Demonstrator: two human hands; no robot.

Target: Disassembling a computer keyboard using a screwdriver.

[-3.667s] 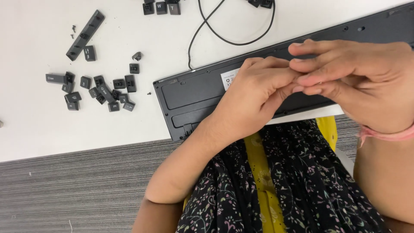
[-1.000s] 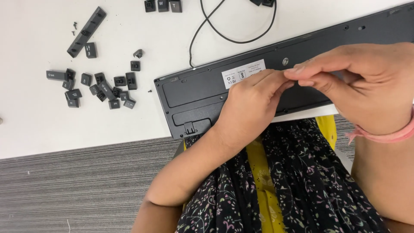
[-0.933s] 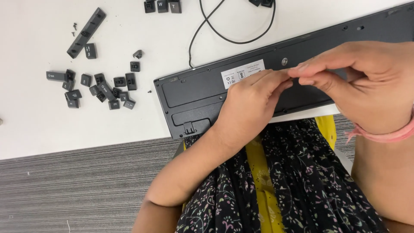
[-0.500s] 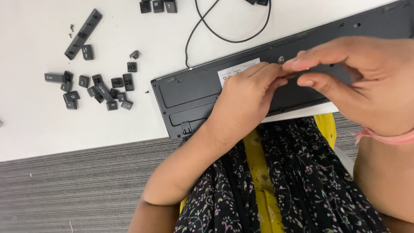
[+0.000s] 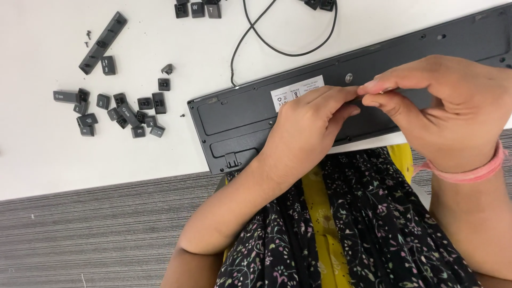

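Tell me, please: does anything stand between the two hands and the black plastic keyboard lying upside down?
Nothing visible does. The left hand and right hand sit directly over the upturned black plastic keyboard; the loose black keycaps lie apart, further left.

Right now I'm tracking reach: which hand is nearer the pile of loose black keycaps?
Left. The left hand rests on the upturned keyboard, right of the keycaps. The right hand is farther right.
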